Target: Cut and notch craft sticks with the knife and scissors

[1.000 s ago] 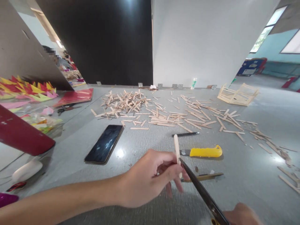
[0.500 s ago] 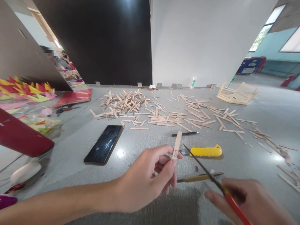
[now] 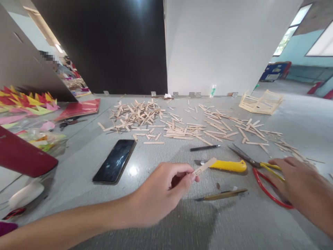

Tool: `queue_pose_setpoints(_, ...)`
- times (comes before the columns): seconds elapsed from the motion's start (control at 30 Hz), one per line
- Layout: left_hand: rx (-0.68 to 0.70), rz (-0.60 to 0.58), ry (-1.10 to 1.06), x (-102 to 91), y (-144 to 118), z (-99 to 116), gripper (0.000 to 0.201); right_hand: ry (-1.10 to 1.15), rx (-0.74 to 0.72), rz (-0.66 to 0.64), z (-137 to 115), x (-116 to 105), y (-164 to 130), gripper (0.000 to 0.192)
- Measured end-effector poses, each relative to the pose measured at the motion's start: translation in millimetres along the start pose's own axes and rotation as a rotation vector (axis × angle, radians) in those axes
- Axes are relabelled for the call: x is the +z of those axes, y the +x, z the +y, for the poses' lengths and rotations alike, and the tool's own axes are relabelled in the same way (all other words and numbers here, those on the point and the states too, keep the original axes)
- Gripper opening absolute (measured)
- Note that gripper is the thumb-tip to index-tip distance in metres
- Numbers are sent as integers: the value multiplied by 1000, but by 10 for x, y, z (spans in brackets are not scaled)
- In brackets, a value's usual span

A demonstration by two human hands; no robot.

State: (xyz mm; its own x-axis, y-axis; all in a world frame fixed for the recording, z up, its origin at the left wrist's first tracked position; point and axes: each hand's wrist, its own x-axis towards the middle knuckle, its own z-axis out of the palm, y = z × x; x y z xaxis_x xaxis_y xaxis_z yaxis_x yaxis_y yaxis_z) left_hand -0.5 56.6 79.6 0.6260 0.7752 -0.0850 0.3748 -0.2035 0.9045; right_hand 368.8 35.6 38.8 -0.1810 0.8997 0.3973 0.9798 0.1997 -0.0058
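Observation:
My left hand (image 3: 169,189) pinches a wooden craft stick (image 3: 205,167) between thumb and fingers. The stick bears a small rectangular mark near the grip and slants up to the right. At the right, my right hand (image 3: 296,180) grips the scissors (image 3: 256,163) by their handles, one yellow and one red, low over the table. The scissors' blades point away to the left, slightly parted. Behind the stick lies a yellow utility knife (image 3: 229,165) with its blade out. A black pen-like tool (image 3: 205,148) lies farther off, and a wooden-handled carving knife (image 3: 225,195) lies nearer me.
Piles of loose craft sticks (image 3: 140,114) spread across the grey table (image 3: 78,215). A phone (image 3: 114,160) lies left of my hand. A small stick frame (image 3: 261,102) stands at the back right. Black and white panels (image 3: 215,45) close off the far edge. A red cylinder (image 3: 24,152) is at left.
My right hand has moved the scissors away to the right and lowered them toward the table. The craft stick in my left hand has tipped from near upright to slanting right.

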Motion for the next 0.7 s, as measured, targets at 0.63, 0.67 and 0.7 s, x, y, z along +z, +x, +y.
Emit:
queue_pose_setpoints(0.63, 17, 16, -14, 36, -74, 31, 42, 80, -622, 50, -1015, 150, -253, 56)
queue_pose_setpoints(0.67, 14, 19, -21, 37, -80, 33, 41, 80, -612, 36, -979, 153, -283, 55)
queue_pose_setpoints(0.7, 11, 21, -30, 40, -85, 34, 40, 92, -594, 18, -942, 149, -312, 53)
